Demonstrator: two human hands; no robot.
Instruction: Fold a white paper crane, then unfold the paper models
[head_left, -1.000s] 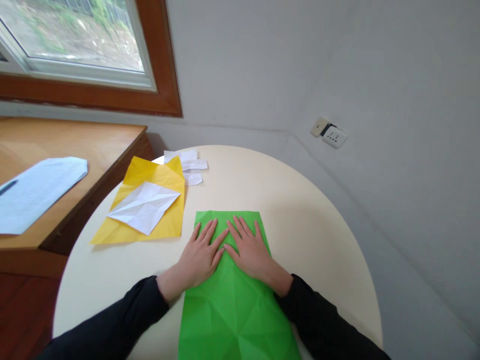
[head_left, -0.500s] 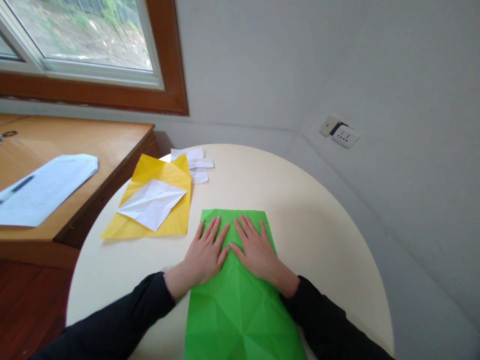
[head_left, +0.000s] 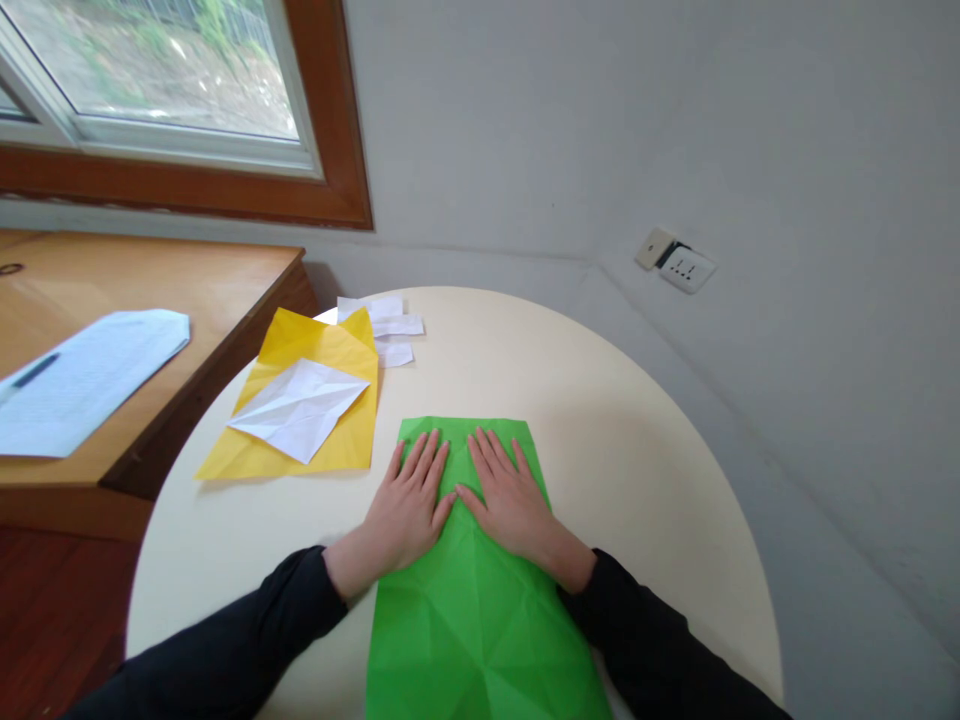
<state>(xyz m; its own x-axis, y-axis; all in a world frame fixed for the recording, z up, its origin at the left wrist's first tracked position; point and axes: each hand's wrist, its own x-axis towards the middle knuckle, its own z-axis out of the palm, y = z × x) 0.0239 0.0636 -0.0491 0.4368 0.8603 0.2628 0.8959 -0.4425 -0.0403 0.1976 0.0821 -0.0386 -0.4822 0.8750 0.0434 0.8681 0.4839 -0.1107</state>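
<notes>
A creased sheet of green paper (head_left: pixel 480 620) lies on the round cream table (head_left: pixel 615 470), its near end cut off by the bottom of the view. My left hand (head_left: pixel 405 505) rests flat on its far left part, fingers stretched towards the far edge. Beside it, my right hand (head_left: pixel 514 500) lies flat on the far right part with its fingers spread. The two thumbs almost meet over the middle of the sheet. Fold lines cross the paper's nearer part. Neither hand grips anything.
On the table's left lies creased yellow paper (head_left: pixel 352 430) with a folded white paper (head_left: pixel 304 405) on top. White paper strips (head_left: pixel 397 325) sit behind it. A wooden desk (head_left: pixel 217 290) at left holds printed sheets (head_left: pixel 112 370) and a pen (head_left: pixel 36 370). A socket (head_left: pixel 688 269) is on the wall.
The fingers of my left hand have drawn closer together. Both hands otherwise stay in place on the green paper, and the whole view has shifted very slightly.
</notes>
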